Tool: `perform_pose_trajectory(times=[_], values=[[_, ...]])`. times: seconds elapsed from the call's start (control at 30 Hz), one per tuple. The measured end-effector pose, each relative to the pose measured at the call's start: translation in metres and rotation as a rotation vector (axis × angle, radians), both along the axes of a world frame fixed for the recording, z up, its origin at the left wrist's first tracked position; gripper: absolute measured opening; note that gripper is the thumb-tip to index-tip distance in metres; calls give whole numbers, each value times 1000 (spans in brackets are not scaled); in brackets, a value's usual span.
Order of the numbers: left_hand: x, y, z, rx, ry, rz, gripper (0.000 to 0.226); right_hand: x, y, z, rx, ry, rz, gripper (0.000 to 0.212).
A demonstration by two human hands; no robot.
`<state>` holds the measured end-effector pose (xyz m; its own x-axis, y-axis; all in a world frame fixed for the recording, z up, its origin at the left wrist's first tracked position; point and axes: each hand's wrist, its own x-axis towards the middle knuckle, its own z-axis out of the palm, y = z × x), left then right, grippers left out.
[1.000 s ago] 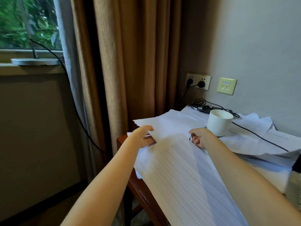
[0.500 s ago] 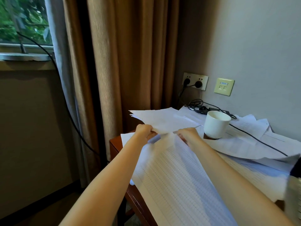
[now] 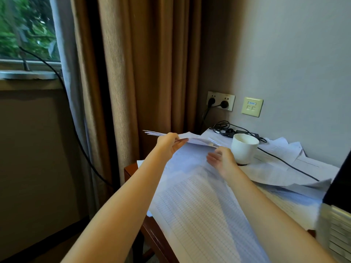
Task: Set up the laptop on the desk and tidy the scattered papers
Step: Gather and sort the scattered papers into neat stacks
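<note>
**Paper Handling: Current Hand and Workpiece Status**

1. Left hand. Your left hand [image 3: 171,143] grips a thin sheaf [image 3: 195,139] of white sheets: the thumb lies on top and the fingers curl beneath its left end. The sheaf is lifted clear of the desk [image 3: 131,170] and sits roughly level, above the desk's far left corner.

2. Right hand. Your right hand [image 3: 221,160] is slack, with the fingers loosely spread, and it holds nothing. It hovers just beneath the right corner of the sheaf. You cannot tell from this view whether a fingertip touches the paper.

3. Papers. A large lined sheet [image 3: 199,215] lies flat beneath both forearms and overhangs the desk's near edge. More loose papers [image 3: 281,173] overlap in an untidy layer across the right half of the desk.

4. Other items. A white mug [image 3: 244,149] stands upright just to the right of your right hand. A black cable [image 3: 284,162] runs across the loose papers behind the mug, from an adapter [image 3: 245,132] by the wall. Two plugs sit in the socket [image 3: 220,100]. A brown curtain [image 3: 148,73] hangs behind the desk.

5. A dark object [image 3: 340,184] at the right frame edge is too cropped to identify.
</note>
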<state>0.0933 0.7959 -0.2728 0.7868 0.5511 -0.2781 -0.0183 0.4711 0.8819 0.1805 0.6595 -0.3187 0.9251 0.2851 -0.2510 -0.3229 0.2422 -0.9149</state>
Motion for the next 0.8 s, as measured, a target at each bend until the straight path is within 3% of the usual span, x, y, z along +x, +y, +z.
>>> perform_pose_trajectory(times=[0.1,0.13,0.2,0.27,0.33,0.5,0.6,0.67,0.8], values=[[-19,-9,0,26,25,-127,23,-6,-10,11,212,122,108,26],[-25,-12,-1,58,47,-168,19,-9,-12,13,189,110,142,27],[-36,-21,-6,141,101,-253,11,-14,-14,14,93,90,187,11],[-46,-28,-11,206,140,-341,11,-22,-18,14,-63,95,204,18],[-53,-29,-17,179,86,-378,6,-24,-25,13,-168,64,202,11],[-73,-7,-27,-29,-101,-231,27,-41,-51,15,-264,25,275,21],[-91,15,-30,-61,-74,-242,39,-50,-72,16,-245,-5,375,34],[-99,23,-30,7,-18,-325,43,-51,-83,14,-229,-42,431,45],[-97,3,-18,269,11,-274,15,-52,-87,13,-237,-187,325,48]])
